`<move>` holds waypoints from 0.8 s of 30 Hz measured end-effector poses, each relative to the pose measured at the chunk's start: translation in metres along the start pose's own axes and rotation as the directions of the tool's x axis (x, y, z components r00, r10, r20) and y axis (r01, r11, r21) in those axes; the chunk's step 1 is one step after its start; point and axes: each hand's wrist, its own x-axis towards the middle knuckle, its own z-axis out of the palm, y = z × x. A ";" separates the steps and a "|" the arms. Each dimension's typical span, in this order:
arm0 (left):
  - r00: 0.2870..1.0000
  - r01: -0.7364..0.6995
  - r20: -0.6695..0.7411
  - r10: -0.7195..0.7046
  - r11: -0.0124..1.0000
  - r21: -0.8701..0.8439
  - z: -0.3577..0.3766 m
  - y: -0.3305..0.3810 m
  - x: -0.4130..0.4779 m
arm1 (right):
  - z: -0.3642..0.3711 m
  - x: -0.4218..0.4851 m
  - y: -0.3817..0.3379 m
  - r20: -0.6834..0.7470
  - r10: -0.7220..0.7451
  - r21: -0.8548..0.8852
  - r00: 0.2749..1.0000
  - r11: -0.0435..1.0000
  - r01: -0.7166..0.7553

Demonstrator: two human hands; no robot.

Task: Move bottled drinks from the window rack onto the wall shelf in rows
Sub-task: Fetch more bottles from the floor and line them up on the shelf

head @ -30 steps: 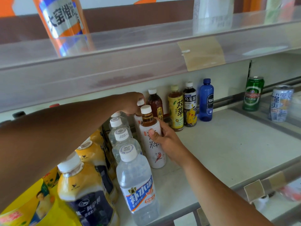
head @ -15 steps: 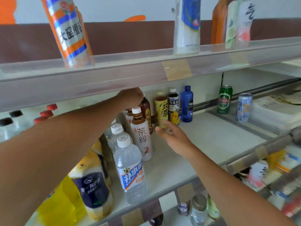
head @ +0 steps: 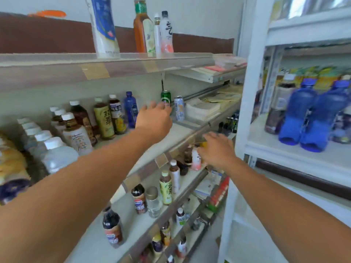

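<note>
A: What's at the far left of the wall shelf (head: 177, 132)?

B: A file of clear water bottles (head: 55, 154) with white caps, running front to back. Just right of them stands a tea bottle with a white label (head: 76, 134), with more brown-liquid bottles behind it.

A: And further along?

B: At the back there is a yellow-label tea (head: 104, 121), a dark tea bottle (head: 116, 116) touching it, then a small blue bottle (head: 131, 109). All are upright.

A: Where's the left hand (head: 154, 120)?

B: Above the bare middle of that shelf, right of the blue bottle. Its fingers are loose and spread, grasping nothing. Its fingertips overlap the lower part of a green can (head: 165, 96); I cannot tell whether they touch it. A white can (head: 179, 108) stands just beside the green one.

A: The right hand (head: 216, 149)?

B: Lower, in front of the shelf's front edge, released too, with fingers extended and empty. A pink-and-white bottle (head: 195, 159) on the shelf below sits by its thumb; contact is unclear.

A: And the window rack (head: 292, 160)?

B: At the far right, behind a white frame. Two large blue bottles (head: 311, 118) stand side by side on it, well apart from both hands, with blurred darker bottles behind them.
</note>
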 end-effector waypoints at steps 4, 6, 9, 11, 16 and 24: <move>0.988 -0.137 0.062 0.141 0.988 -0.072 0.011 0.086 -0.016 | -0.022 -0.059 0.058 -0.054 0.135 -0.072 0.989 0.988 -0.139; 0.976 -0.194 0.072 0.207 0.969 -0.156 0.016 0.125 -0.025 | -0.029 -0.088 0.081 -0.061 0.213 -0.131 0.975 0.967 -0.219; 0.952 -0.263 0.086 0.294 0.930 -0.258 0.026 0.174 -0.045 | -0.030 -0.127 0.107 -0.074 0.323 -0.174 0.943 0.927 -0.331; 0.931 -0.325 0.064 0.359 0.897 -0.299 0.035 0.199 -0.059 | -0.025 -0.150 0.119 -0.107 0.379 -0.168 0.919 0.904 -0.392; 0.875 -0.421 0.063 0.480 0.819 -0.389 0.078 0.236 -0.104 | 0.005 -0.199 0.129 -0.040 0.533 -0.030 0.845 0.845 -0.534; 0.705 -0.518 0.223 0.673 0.704 -0.486 0.177 0.249 -0.201 | 0.107 -0.270 0.123 0.116 0.723 -0.017 0.681 0.687 -0.727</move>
